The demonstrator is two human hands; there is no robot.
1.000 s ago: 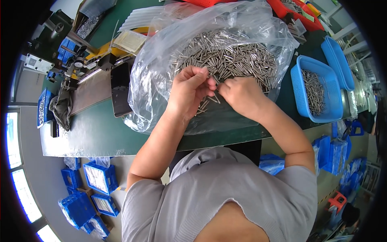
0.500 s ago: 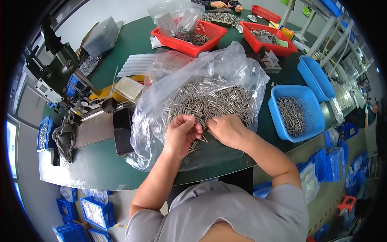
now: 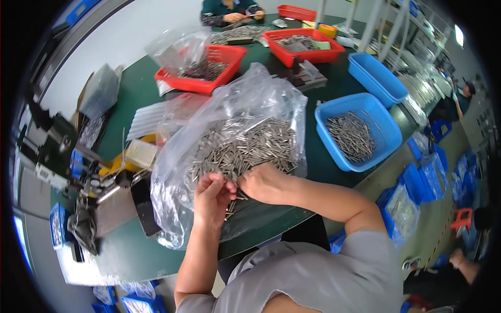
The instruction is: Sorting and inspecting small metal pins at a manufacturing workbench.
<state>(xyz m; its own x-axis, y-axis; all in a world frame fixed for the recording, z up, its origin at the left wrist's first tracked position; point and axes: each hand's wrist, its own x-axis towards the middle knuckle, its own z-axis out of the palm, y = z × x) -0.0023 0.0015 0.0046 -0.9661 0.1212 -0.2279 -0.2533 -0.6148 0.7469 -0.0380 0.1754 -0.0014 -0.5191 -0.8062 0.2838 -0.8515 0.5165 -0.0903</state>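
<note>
1. The left hand (image 3: 210, 197) is raised at the near edge of the heap, thumb and fingertips drawn close together; I cannot tell whether a pin is pinched between them.
2. Just beside it, the right hand (image 3: 262, 182) bends palm down, its fingers curled together at the pins; their tips are hidden, so I cannot tell whether they grip any.
3. The metal pins (image 3: 255, 142) lie heaped on a clear plastic bag (image 3: 169, 208), with a few loose ones below the left hand.
4. The bag rests on the green surface (image 3: 122, 256); left of it lies a dark, flat object (image 3: 144, 207).
5. To the right, a blue basket (image 3: 345, 162) contains more pins, and a second blue basket (image 3: 379, 81) is just beyond.
6. Past the bag are two red baskets: the left one (image 3: 233, 67) carries a clear bag and small metal parts, the right one (image 3: 315, 56) similar parts.
7. At the far side, a co-worker's hands (image 3: 234, 17) work near a spread of metal parts (image 3: 227, 36).
</note>
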